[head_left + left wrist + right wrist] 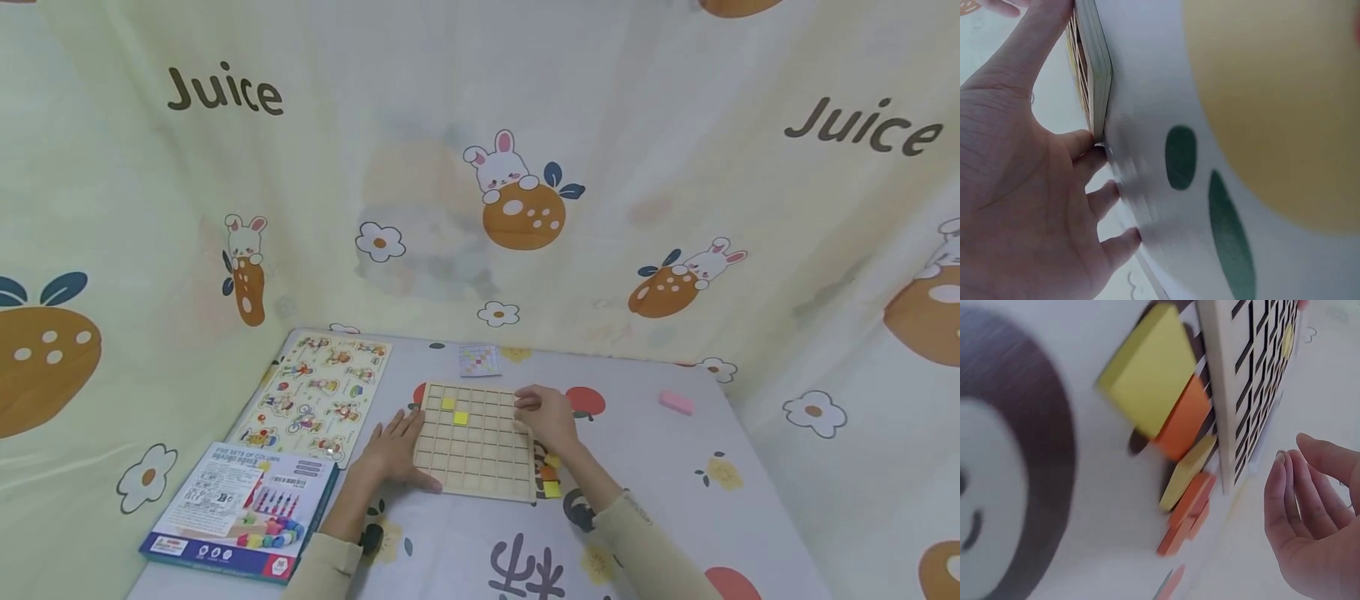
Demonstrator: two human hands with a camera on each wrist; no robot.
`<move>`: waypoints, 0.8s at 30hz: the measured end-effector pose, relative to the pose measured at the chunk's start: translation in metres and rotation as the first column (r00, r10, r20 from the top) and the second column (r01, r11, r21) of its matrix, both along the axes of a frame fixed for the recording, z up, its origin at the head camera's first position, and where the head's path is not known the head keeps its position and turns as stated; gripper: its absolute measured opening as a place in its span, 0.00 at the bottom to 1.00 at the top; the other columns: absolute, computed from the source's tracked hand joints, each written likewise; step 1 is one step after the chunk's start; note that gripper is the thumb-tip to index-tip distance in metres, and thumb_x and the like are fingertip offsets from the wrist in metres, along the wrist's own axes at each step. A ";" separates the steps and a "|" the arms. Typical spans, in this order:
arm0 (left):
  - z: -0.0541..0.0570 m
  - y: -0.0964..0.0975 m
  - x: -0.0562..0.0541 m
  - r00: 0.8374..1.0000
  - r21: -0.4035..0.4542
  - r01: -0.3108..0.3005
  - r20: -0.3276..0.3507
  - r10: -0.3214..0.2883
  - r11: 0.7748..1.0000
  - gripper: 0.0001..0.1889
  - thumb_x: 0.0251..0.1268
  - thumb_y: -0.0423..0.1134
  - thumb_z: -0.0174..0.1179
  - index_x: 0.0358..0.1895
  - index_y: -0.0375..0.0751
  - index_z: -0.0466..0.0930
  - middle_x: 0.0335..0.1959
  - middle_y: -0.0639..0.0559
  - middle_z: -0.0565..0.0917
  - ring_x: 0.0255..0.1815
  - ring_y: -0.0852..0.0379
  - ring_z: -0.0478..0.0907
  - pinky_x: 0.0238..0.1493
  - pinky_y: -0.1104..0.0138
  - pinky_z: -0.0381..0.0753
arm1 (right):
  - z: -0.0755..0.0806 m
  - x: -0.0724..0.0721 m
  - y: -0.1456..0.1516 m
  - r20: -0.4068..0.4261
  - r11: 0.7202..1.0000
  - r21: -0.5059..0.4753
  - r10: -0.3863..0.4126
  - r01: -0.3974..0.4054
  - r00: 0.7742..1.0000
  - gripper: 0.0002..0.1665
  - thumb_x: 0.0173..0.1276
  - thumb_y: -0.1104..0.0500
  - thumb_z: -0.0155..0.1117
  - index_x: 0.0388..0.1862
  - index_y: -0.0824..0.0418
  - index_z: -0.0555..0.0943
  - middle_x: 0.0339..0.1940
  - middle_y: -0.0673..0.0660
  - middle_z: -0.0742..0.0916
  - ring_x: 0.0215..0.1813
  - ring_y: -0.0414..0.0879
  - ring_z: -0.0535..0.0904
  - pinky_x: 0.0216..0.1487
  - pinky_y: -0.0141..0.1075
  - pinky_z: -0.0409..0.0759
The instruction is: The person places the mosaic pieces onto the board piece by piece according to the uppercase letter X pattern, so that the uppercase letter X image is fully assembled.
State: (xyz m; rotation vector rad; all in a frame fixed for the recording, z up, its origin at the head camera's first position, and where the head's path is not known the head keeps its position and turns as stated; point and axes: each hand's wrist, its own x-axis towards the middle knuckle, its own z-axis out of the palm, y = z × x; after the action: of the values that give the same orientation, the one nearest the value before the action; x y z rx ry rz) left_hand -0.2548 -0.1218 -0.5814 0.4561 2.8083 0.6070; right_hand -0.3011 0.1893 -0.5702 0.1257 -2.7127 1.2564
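A wooden grid board (pixel 474 458) lies on the table, with yellow square tiles (pixel 461 418) in two of its cells. My left hand (pixel 393 452) rests at the board's left edge, fingers spread and thumb along the near corner. In the left wrist view, the fingertips of the left hand (pixel 1041 187) reach the board's side. Over the far right part of the board is my right hand (pixel 547 417). The right wrist view shows this right hand (pixel 1316 512) with fingers bent, thumb near the fingertips, and nothing visible between them. Loose yellow tiles (pixel 1150 375) and orange tiles (pixel 1186 419) lie along the board's right side.
To the left lie a boxed bead set (pixel 240 508) and a picture puzzle board (pixel 318 387). A small patterned card (pixel 480 361) lies behind the grid board. A pink block (pixel 677 402) sits at the far right. A printed curtain (pixel 435 167) hangs behind the table.
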 end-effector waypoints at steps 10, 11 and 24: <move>-0.003 -0.001 0.000 1.000 0.044 0.007 -0.009 -0.007 0.999 0.75 0.35 0.70 0.81 0.84 0.35 0.50 0.84 0.37 0.55 0.85 0.34 0.45 0.80 0.32 0.43 | -0.005 0.007 0.025 0.087 0.993 0.077 -0.090 0.084 0.992 0.15 0.65 0.63 0.76 0.51 0.58 0.88 0.40 0.52 0.91 0.44 0.47 0.88 0.48 0.43 0.89; -0.002 -0.001 0.001 1.000 0.037 0.006 -0.008 -0.006 0.999 0.74 0.35 0.70 0.81 0.84 0.35 0.51 0.84 0.37 0.55 0.85 0.34 0.45 0.80 0.32 0.43 | -0.005 0.009 0.027 0.094 0.993 0.087 -0.091 0.083 0.991 0.15 0.65 0.64 0.76 0.50 0.58 0.88 0.40 0.52 0.91 0.44 0.47 0.88 0.48 0.43 0.89; 0.003 0.001 0.001 1.000 -0.040 -0.008 0.001 0.008 0.999 0.72 0.39 0.70 0.80 0.84 0.36 0.51 0.85 0.40 0.55 0.85 0.37 0.46 0.81 0.36 0.47 | -0.006 0.023 0.042 0.153 0.959 0.281 -0.077 0.032 0.985 0.19 0.60 0.65 0.78 0.51 0.59 0.89 0.43 0.55 0.91 0.46 0.50 0.86 0.50 0.46 0.88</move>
State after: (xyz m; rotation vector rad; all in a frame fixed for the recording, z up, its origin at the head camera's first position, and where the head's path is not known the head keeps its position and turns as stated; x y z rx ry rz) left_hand -0.2536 -0.1204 -0.5786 0.4367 2.8173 0.5516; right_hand -0.2786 0.2315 -0.5759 -0.0233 -2.9980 0.9013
